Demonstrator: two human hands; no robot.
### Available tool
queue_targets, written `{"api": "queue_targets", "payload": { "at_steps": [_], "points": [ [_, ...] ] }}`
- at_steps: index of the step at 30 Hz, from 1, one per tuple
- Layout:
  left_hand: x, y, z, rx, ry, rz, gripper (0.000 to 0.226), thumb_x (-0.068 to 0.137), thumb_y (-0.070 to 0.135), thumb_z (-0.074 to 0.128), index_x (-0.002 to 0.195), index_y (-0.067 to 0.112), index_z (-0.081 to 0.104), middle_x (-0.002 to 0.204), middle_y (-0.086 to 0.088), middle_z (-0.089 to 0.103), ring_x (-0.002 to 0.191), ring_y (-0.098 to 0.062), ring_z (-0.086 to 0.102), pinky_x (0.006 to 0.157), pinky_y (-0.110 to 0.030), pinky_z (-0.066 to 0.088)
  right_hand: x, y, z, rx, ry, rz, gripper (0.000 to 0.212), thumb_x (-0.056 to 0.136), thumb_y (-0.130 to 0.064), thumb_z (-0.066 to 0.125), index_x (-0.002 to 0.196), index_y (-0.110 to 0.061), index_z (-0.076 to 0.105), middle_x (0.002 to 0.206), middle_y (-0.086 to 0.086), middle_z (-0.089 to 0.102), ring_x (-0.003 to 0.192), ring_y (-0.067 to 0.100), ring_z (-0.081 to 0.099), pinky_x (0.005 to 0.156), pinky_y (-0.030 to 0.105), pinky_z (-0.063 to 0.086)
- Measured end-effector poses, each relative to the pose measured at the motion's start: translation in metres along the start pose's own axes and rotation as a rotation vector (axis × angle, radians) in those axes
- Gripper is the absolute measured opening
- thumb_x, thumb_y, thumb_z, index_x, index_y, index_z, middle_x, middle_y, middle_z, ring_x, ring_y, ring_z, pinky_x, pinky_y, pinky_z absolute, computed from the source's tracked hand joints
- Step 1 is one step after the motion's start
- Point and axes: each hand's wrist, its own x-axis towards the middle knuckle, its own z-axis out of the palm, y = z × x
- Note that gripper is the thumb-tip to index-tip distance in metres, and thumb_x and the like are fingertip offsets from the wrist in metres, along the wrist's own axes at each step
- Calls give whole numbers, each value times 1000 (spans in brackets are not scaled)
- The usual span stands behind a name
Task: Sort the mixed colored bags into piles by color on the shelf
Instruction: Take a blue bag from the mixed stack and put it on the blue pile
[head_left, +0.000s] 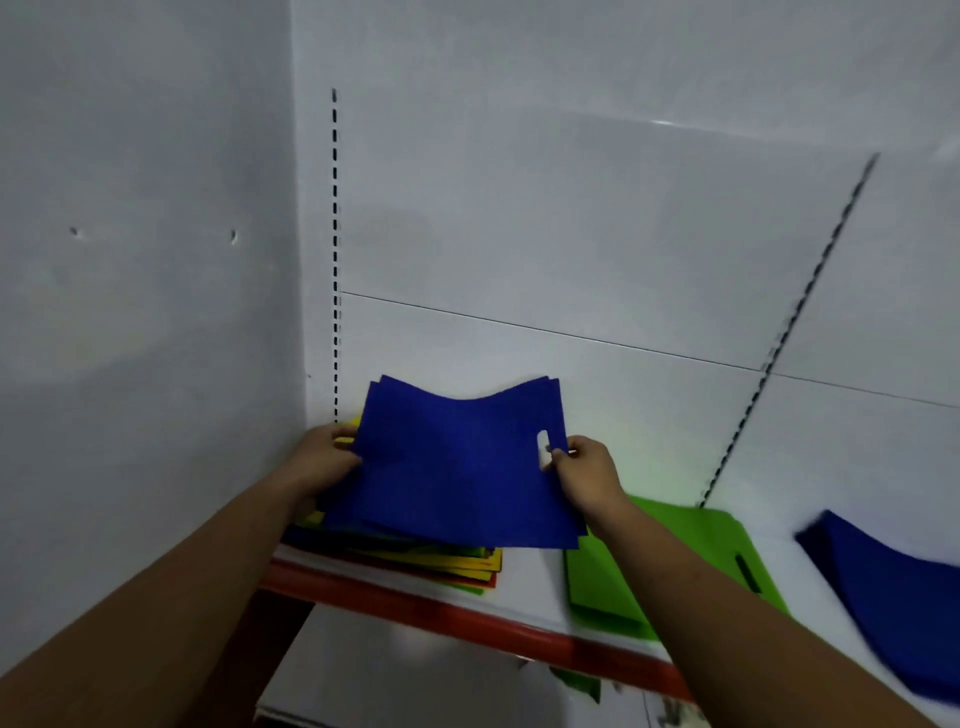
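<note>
A small stack of blue bags (462, 467) is held up above the mixed pile (441, 561) of yellow, orange and green bags at the shelf's left corner. My left hand (324, 460) grips the stack's left edge. My right hand (584, 470) pinches its right edge beside the cut-out handle. To the right on the shelf lies a green pile (675, 566), and farther right a blue pile (893, 587), cut off by the frame edge.
The white shelf (530, 577) has a red front edge (431, 608). A side wall (145, 312) closes the left. Slotted uprights (335, 260) run up the white back panel. A lower shelf (395, 670) shows beneath.
</note>
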Motion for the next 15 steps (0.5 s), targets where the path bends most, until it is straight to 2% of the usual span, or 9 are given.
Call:
{"api": "queue_targets", "payload": {
  "at_steps": [5,8,10,15],
  "points": [
    [-3,14,33,-98,-58,9,36,96,0,52,127,18,55,111,-6,63,95,-26,63,65,-37,50,-10,6,-30,-54,128,-107,18,101,-20,44,102,-16,62,95,0,67,86,20,65,77,39,55],
    [3,20,64,-80,19,76,30,98,18,60,128,15,60,115,-8,66,94,-26,65,71,-39,52,-19,11,-53,-77,196,-168,19,103,-21,41,102,-19,59,94,-5,65,83,13,62,67,30,49],
    [9,28,91,2,75,152,30,99,28,61,126,14,62,119,-8,65,97,-27,65,79,-43,54,-26,19,-76,-94,238,-176,18,104,-23,39,102,-21,57,92,-6,65,80,12,62,68,31,48],
    [-1,58,184,106,19,314,22,100,24,57,118,15,65,112,-6,66,100,-28,62,88,-44,51,-45,55,-160,-128,412,-116,26,106,-25,37,91,-11,54,84,-1,61,74,13,57,62,27,42]
  ]
}}
